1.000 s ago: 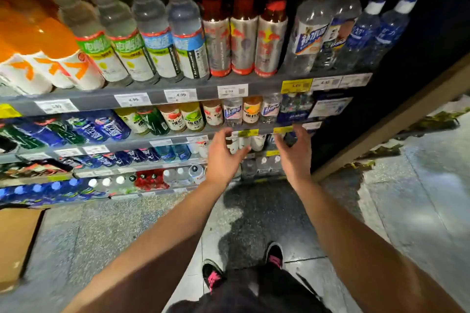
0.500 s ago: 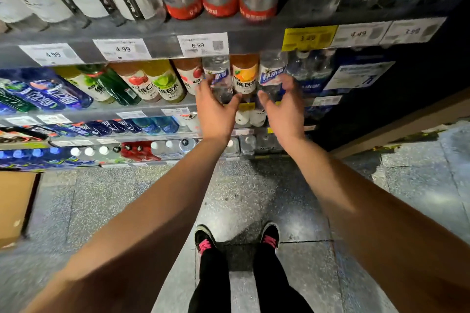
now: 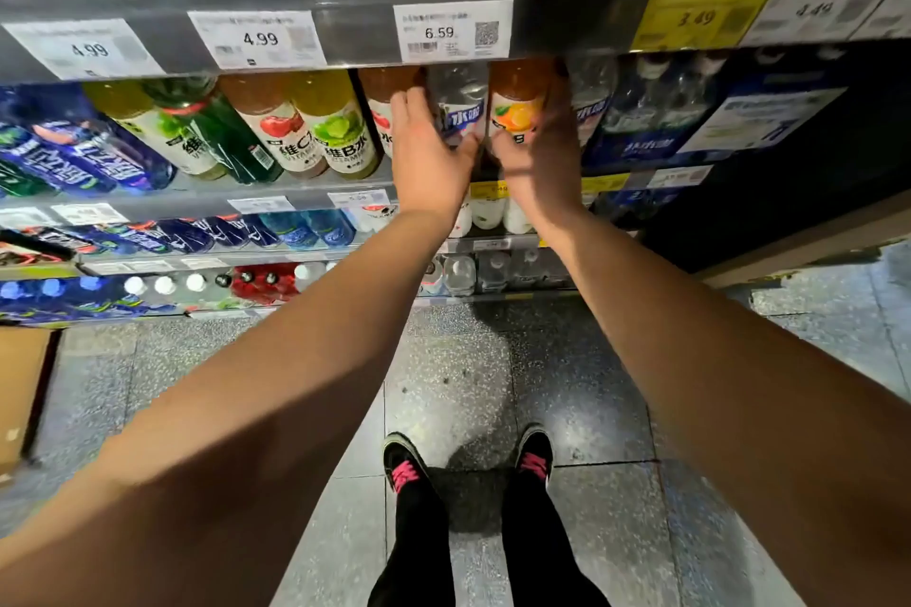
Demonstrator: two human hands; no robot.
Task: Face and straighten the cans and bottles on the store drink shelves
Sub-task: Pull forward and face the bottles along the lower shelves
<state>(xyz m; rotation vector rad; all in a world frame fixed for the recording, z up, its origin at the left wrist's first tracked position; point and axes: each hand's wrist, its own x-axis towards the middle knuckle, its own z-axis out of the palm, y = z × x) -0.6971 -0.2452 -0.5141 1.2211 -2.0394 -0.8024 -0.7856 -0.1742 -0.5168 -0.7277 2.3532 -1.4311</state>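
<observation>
Both hands at the second shelf

On the shelf [image 3: 305, 190], under the 6.59 tag [image 3: 452, 31]: clear bottle [image 3: 461, 111] beside orange bottle [image 3: 517, 106], both upright. Likely full and heavy, smooth plastic, slippery; best gripped at the labelled waist. Left hand [image 3: 429, 153] spread, thumb and fingers cupping the clear bottle, not clamped. Right hand [image 3: 542, 158] blurred, fingers loosely wrapped round the orange bottle's side

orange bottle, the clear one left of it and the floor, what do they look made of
Orange bottle: likely clear plastic with a glossy printed wrap; the drink's colour shows through above the label. Clear bottle: also plastic by the look, see-through with a blue label. Floor: speckled stone or terrazzo tiles, polished, since light glints off them and seams show.
</observation>
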